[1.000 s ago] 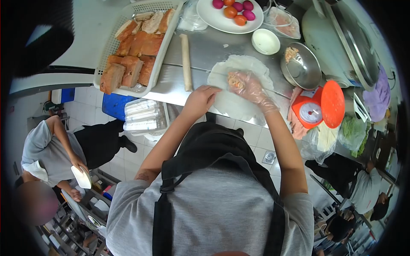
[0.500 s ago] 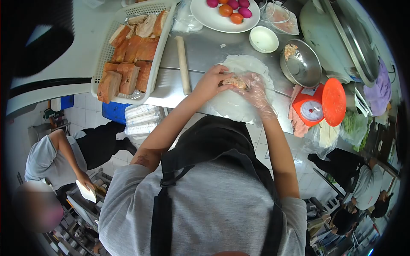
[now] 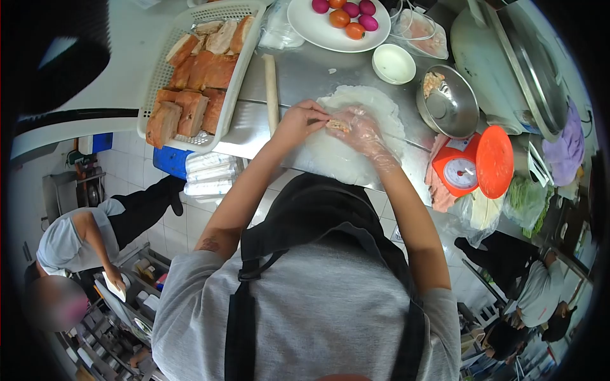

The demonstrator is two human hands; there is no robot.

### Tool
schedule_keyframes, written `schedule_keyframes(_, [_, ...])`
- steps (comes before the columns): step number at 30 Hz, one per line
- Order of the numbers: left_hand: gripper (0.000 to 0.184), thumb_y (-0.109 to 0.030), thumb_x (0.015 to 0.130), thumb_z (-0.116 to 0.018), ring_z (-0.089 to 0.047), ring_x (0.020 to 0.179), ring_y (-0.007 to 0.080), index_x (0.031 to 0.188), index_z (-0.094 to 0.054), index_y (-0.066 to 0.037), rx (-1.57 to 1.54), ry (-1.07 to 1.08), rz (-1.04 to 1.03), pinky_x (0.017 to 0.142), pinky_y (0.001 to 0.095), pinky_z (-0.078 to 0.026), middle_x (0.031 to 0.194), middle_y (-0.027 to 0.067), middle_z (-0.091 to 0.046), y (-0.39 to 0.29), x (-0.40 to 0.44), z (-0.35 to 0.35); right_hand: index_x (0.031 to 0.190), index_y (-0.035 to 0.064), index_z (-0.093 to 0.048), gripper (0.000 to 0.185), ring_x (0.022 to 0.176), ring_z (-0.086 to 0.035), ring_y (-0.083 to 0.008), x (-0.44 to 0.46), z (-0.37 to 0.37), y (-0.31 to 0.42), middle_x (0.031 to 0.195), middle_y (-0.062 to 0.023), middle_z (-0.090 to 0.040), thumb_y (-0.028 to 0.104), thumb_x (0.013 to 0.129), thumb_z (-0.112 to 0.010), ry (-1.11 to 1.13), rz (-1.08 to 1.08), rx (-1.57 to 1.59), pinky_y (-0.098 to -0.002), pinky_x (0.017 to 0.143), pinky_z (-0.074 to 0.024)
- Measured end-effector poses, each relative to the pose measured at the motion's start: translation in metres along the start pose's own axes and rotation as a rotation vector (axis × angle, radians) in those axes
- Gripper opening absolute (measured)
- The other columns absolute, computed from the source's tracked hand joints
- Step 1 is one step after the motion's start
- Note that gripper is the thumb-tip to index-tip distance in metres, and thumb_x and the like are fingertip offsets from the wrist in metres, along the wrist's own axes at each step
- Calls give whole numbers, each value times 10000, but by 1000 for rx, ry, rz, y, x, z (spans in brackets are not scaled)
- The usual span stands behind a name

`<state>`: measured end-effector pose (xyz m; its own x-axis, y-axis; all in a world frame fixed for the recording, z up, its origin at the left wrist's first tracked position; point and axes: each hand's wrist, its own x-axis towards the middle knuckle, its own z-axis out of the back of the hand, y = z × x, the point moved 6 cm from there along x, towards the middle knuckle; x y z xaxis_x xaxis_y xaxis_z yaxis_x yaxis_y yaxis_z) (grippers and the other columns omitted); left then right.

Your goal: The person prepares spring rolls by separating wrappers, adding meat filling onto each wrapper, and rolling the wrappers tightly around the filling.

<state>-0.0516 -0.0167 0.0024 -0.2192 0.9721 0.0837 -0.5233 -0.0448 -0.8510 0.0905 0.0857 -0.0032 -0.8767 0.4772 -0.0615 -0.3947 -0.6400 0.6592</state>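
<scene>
Observing the bench (image 3: 254, 143): a person stands at its edge, bent over a thin, whitish, roughly round sheet (image 3: 337, 155). Clock directions are read from the clump, 12 pointing away from the person.

Clump of lumpy, orange-and-tan mixture (image 3: 338, 126): on the sheet, between the hands. The right hand in a clear plastic glove (image 3: 363, 132), at 3, cups it. The bare left hand (image 3: 302, 122), at 9, has its fingertips drawn together at the clump's edge; whether they pinch any of it, cannot tell.

Surroundings: pale wooden rod (image 3: 272, 89) at 10, apart from the sheet; small round white bowl (image 3: 394, 63) between 1 and 2; round steel bowl (image 3: 452, 105) between 2 and 3, similar mixture inside; red dial scale (image 3: 459, 166) between 3 and 4.

Step in hand, judged: gathering or shaping the clump. Next move calls for light fingertips; the sheet looks easily torn.
</scene>
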Motion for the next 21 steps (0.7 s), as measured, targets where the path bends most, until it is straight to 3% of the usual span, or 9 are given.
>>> schedule_keyframes(2, [274, -17, 791, -752, -660, 910, 218, 1058, -769, -73, -12, -21, 42, 830, 309, -517, 1048, 70, -675, 1, 2, 0, 1220, 210, -700, 545, 1168, -560, -377, 9, -6, -7, 1194, -163, -649, 469, 752, -806, 56, -30, 62, -460, 1013, -453])
schedule_keyframes(5, [258, -26, 808, -746, -668, 888, 202, 1060, -768, -76, -84, -18, 95, 812, 299, -523, 1067, 71, -669, 5, 4, 3, 1160, 202, -729, 432, 1084, -606, -363, 5, -10, -6, 1122, -157, -674, 421, 792, -787, -149, 3, -57, -468, 982, -464])
schedule_keyframes(8, [238, -44, 813, -755, -660, 938, 189, 1047, -774, -83, -129, 43, 137, 830, 303, -519, 1064, 76, -668, -12, 6, 10, 1096, 169, -749, 346, 1038, -624, -339, -5, 22, 20, 1078, -148, -687, 340, 799, -796, -213, 40, 50, -462, 977, -466])
schedule_keyframes(11, [243, -56, 800, -771, -644, 980, 195, 1038, -782, -102, -228, 31, 94, 846, 305, -513, 1059, 69, -667, -16, 5, 9, 998, 134, -747, 263, 973, -633, -334, -21, 38, 0, 1039, -142, -695, 256, 775, -814, -554, 37, 258, -462, 937, -475])
schedule_keyframes(14, [260, -62, 786, -786, -621, 977, 199, 1038, -788, -126, -118, 4, -7, 844, 299, -505, 1053, 59, -667, -6, 5, -3, 944, 108, -715, 262, 955, -626, -347, -17, 20, -19, 1016, -143, -690, 226, 739, -829, -239, 68, 342, -456, 913, -472])
schedule_keyframes(17, [272, -74, 769, -806, -606, 926, 192, 1033, -790, -133, 17, -32, -50, 828, 297, -502, 1049, 54, -668, -8, 5, -6, 886, 103, -693, 230, 930, -626, -343, -26, 18, -18, 976, -131, -685, 208, 732, -826, -263, 37, 181, -453, 884, -471])
schedule_keyframes(21, [290, -107, 748, -826, -596, 891, 197, 1035, -787, -133, -59, -42, -17, 817, 307, -502, 1061, 60, -662, -6, 5, -2, 969, 101, -717, 303, 992, -621, -345, -30, 29, -13, 962, -146, -677, 233, 724, -836, -304, -20, 141, -452, 923, -474])
